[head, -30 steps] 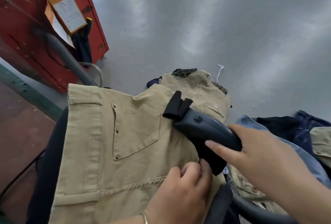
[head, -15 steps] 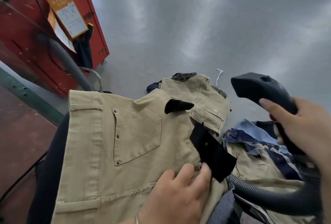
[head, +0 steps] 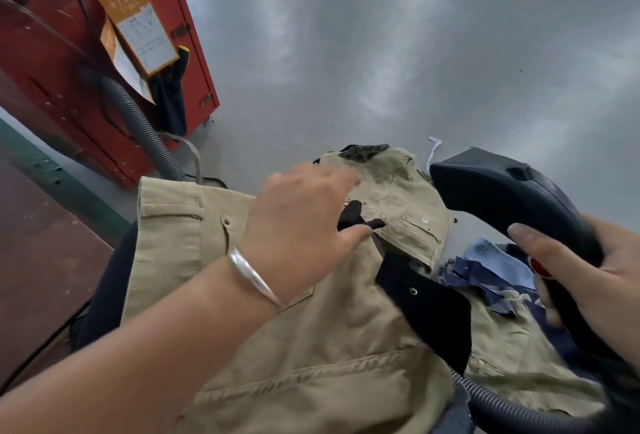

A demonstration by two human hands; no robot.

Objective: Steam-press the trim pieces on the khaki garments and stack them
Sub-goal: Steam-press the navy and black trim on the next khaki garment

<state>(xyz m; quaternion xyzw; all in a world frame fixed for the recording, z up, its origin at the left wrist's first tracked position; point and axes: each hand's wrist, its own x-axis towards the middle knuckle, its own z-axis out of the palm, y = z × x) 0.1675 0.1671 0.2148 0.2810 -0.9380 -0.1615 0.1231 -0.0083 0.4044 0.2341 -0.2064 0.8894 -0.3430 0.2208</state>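
A khaki garment (head: 311, 347) lies spread over a dark pressing pad in front of me. A black trim flap with a snap (head: 426, 309) hangs at its right edge, and a smaller black trim tab (head: 353, 215) sticks up near its top. My left hand (head: 304, 222) reaches over the garment with fingers extended, thumb by the small tab. My right hand (head: 581, 277) grips the handle of the black steam iron (head: 502, 191), lifted off the cloth at the right. A second khaki garment (head: 398, 191) lies beyond.
A ribbed grey hose (head: 512, 413) trails from the iron at lower right. Blue denim pieces (head: 491, 267) and more khaki cloth (head: 512, 364) lie on the right. A red machine cabinet (head: 69, 69) with a hose and paper tags stands at the left. Grey floor stretches beyond.
My right hand lifted the steam iron off the black trim and swung it right. My left hand left the garment's lower edge and reached up toward the small black tab.
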